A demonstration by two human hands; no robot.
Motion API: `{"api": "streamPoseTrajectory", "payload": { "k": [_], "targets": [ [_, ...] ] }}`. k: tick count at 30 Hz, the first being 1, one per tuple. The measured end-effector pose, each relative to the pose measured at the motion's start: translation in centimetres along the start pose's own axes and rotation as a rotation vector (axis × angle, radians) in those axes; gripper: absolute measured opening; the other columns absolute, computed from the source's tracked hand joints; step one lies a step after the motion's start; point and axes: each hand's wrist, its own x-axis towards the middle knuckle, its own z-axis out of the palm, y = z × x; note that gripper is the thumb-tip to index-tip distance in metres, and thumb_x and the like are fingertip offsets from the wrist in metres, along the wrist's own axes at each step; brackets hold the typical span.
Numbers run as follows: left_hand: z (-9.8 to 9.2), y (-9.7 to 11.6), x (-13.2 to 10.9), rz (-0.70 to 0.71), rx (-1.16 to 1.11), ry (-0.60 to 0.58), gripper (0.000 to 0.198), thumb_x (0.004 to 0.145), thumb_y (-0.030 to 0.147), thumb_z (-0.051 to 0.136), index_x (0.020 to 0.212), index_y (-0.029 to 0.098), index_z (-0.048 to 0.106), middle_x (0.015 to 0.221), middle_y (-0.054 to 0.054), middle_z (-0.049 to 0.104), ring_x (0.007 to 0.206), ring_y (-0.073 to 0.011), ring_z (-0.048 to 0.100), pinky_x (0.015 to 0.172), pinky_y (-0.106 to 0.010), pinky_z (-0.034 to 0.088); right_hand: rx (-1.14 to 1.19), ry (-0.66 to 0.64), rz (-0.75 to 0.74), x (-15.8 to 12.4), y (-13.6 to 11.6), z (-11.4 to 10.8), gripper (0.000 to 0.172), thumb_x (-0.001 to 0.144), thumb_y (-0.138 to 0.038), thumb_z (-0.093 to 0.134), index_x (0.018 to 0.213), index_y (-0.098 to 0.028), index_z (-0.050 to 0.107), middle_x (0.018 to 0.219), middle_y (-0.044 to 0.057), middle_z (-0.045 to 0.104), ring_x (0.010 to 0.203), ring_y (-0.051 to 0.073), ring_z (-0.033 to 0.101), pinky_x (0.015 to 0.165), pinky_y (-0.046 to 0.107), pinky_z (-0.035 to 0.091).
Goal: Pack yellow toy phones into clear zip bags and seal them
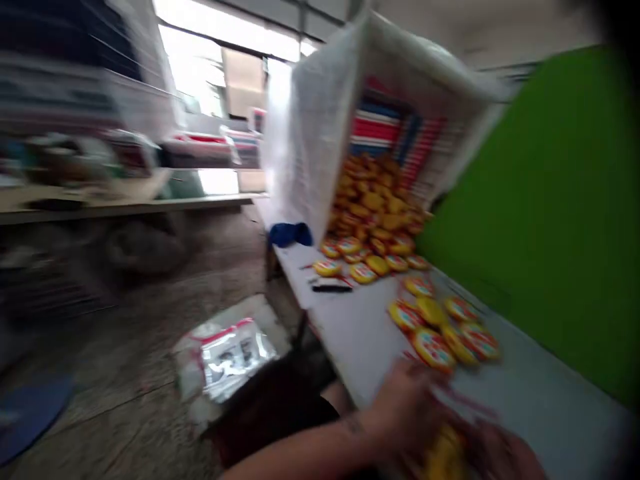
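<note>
Along the white table (357,327), I see the left hand (407,403) and right hand (507,453) on either side of a yellow item (445,457), near right. Blur hides their grip; I can't tell it. I'd support both sides evenly; its long axis seems near-to-far, its facing unclear.

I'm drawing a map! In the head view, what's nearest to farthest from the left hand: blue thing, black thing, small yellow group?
1. Small yellow group, beyond the left hand.
2. Black thing, farther up the table.
3. Blue thing, at its left edge.
</note>
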Motion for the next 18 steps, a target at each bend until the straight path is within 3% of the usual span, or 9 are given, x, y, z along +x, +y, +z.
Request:
{"api": "streamPoseTrajectory", "payload": {
  "k": [1,2,4,6,8,11,14,18],
  "targets": [
    [1.3,0.2,-0.2,-0.014,-0.070,-0.018,0.038,0.085,0.035,0.060,0.120,0.023,0.054,0.125,-0.013,0.052,0.115,-0.0253,0.048,0.100,-0.044,0.041,-0.017,0.029,0.049,-0.4,0.2,-1.2,0.039,0.078,-0.061,0.059,0.089,-0.023,0.065,0.086,0.008,0.067,0.074,0.023,0.064,0.057,0.033,0.054],
    [2.0,0.1,-0.2,-0.097,-0.153,0.047,0.045,0.083,0.034,0.063,0.124,0.022,0.051,0.127,-0.014,0.050,0.117,-0.0269,0.047,0.099,-0.045,0.042,0.090,0.031,0.096,-0.7,0.3,-1.8,0.043,0.074,-0.063,0.061,0.086,-0.022,0.063,0.082,0.008,0.068,0.071,0.023,0.065,0.056,0.034,0.054],
    [2.3,-0.4,0.0,-0.286,-0.312,0.076,0.061,0.081,0.038,0.064,0.133,0.021,0.040,0.137,-0.016,0.042,0.116,-0.0280,0.049,0.086,-0.040,0.049,0.280,0.030,0.166,-0.8,0.1,-1.9,0.042,0.074,-0.059,0.063,0.090,-0.021,0.059,0.080,0.007,0.070,0.070,0.022,0.066,0.060,0.034,0.054],
    [1.9,-1.1,0.5,-0.433,-0.492,-0.064,0.064,0.079,0.045,0.065,0.132,0.018,0.041,0.126,-0.015,0.052,0.101,-0.0236,0.058,0.077,-0.034,0.050,0.421,0.021,0.184,-0.6,-0.1,-1.3,0.038,0.076,-0.055,0.063,0.092,-0.021,0.056,0.080,0.005,0.071,0.070,0.021,0.067,0.061,0.033,0.054],
    [1.7,-1.2,0.8,-0.513,-0.630,-0.158,0.056,0.076,0.049,0.067,0.117,0.014,0.052,0.102,-0.009,0.064,0.086,-0.0182,0.061,0.072,-0.028,0.049,0.490,0.012,0.192,-0.6,-0.1,-0.8,0.036,0.078,-0.051,0.063,0.094,-0.020,0.054,0.081,0.005,0.071,0.070,0.020,0.067,0.061,0.033,0.054],
    [1.8,-0.4,0.8,-0.593,-0.693,-0.167,0.044,0.069,0.051,0.073,0.086,0.014,0.058,0.074,0.000,0.063,0.067,-0.0118,0.058,0.062,-0.022,0.045,0.509,0.007,0.187,-0.8,0.2,-1.1,0.031,0.081,-0.046,0.062,0.096,-0.020,0.054,0.081,0.005,0.071,0.073,0.021,0.068,0.065,0.035,0.055],
    [2.4,0.1,0.7,-0.643,-0.747,-0.165,0.046,0.062,0.052,0.077,0.078,0.015,0.055,0.069,0.002,0.062,0.061,-0.0106,0.057,0.059,-0.021,0.044,0.385,0.070,0.102,-0.5,0.6,-1.9,0.028,0.083,-0.041,0.061,0.100,-0.020,0.054,0.092,0.007,0.070,0.084,0.023,0.067,0.075,0.041,0.054],
    [3.0,-0.2,0.7,-0.636,-0.734,-0.137,0.049,0.056,0.050,0.081,0.077,0.015,0.055,0.066,0.002,0.063,0.059,-0.0109,0.058,0.058,-0.022,0.044,-0.081,0.208,-0.268,0.2,-0.5,-2.6,0.031,0.083,-0.031,0.061,0.111,-0.021,0.057,0.117,0.010,0.061,0.108,0.024,0.057,0.095,0.046,0.044]
  ]
}}
